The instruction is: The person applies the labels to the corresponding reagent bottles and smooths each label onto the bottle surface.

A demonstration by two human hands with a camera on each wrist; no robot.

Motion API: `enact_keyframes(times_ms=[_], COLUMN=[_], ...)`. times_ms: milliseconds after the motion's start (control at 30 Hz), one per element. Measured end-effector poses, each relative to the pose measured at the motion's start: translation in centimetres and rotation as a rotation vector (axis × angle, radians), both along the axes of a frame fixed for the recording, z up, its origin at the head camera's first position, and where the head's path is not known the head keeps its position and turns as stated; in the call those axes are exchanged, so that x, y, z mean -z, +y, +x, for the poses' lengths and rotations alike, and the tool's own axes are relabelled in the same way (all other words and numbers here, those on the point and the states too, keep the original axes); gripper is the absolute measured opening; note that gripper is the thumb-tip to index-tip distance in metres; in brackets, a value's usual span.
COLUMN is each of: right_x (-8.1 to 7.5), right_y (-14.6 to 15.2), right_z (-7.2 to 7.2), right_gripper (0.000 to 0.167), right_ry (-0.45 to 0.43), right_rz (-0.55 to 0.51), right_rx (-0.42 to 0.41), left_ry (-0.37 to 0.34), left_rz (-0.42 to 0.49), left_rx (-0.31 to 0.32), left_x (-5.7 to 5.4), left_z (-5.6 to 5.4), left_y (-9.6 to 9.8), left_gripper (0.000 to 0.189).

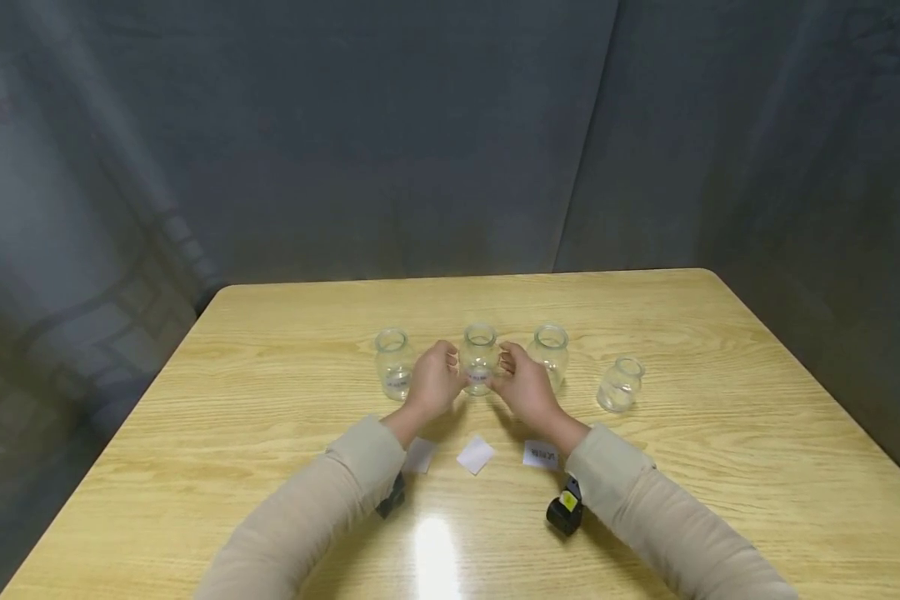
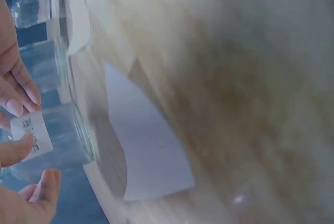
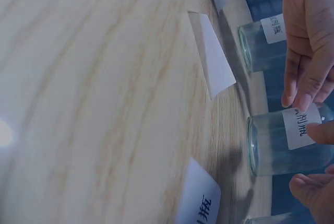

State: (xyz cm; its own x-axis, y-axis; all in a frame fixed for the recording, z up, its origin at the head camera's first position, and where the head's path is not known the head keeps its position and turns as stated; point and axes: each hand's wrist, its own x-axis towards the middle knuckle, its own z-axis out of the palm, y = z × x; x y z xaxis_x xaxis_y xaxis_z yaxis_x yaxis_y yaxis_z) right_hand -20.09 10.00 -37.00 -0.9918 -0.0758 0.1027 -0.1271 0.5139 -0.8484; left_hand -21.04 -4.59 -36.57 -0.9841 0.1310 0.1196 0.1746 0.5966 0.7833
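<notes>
In the head view, the left hand and right hand curled round the middle jar, near the frame's centre. That view alone took in all four jars across the bench. The right wrist view, at its right edge, revealed what the head view blurred: dark characters on the white label, thumbs pressed against it.

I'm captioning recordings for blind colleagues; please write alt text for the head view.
A person's left hand and right hand hold a glass jar on a wood-grain table, thumbs at its label. One jar stands to its left, two to its right; three paper pieces lie nearer the viewer, the rightmost with writing.
</notes>
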Motion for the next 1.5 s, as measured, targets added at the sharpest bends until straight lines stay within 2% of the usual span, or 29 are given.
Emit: enact_keyframes(times_ms=[300, 400, 533, 733, 1033, 1133, 1267, 1333, 1500], right_x=[0.0, 0.1, 0.3, 0.4, 0.4, 0.5, 0.6, 0.7, 0.9], right_y=[1.8, 2.6, 3.6, 5.1, 6.4, 6.5, 6.3, 6.0, 5.6], right_z=[1.7, 2.2, 2.8, 3.8, 4.7, 4.8, 5.1, 5.3, 5.7], right_gripper=[0.054, 0.050, 0.044, 0.043, 0.039, 0.041, 0.042, 0.038, 0.024], right_ry=[-0.040, -0.052, -0.088, -0.156, -0.201, -0.186, -0.155, -0.134, -0.109], right_rz=[0.017, 0.051, 0.124, 0.189, 0.262, 0.306, 0.393, 0.434, 0.456], right_rx=[-0.050, -0.066, -0.094, -0.142, -0.157, -0.179, -0.196, -0.186, -0.158], left_ry=[-0.148, -0.189, -0.229, -0.286, -0.300, -0.304, -0.321, -0.329, -0.343], left_rz=[0.014, 0.028, 0.052, 0.054, 0.024, -0.014, -0.044, -0.044, -0.039], left_rx=[0.039, 0.061, 0.119, 0.158, 0.234, 0.282, 0.315, 0.313, 0.307], left_x=[0.3, 0.4, 0.6, 0.8, 0.8, 0.6, 0.8, 0.8, 0.7], left_z=[1.4, 1.8, 2.5, 3.0, 3.1, 3.2, 3.4, 3.5, 3.8], left_y=[-0.1, 0.1, 0.8, 2.0, 3.3, 3.4, 3.6, 3.8, 4.1], left_gripper=[0.047, 0.043, 0.035, 0.029, 0.029, 0.030, 0.029, 0.028, 0.023])
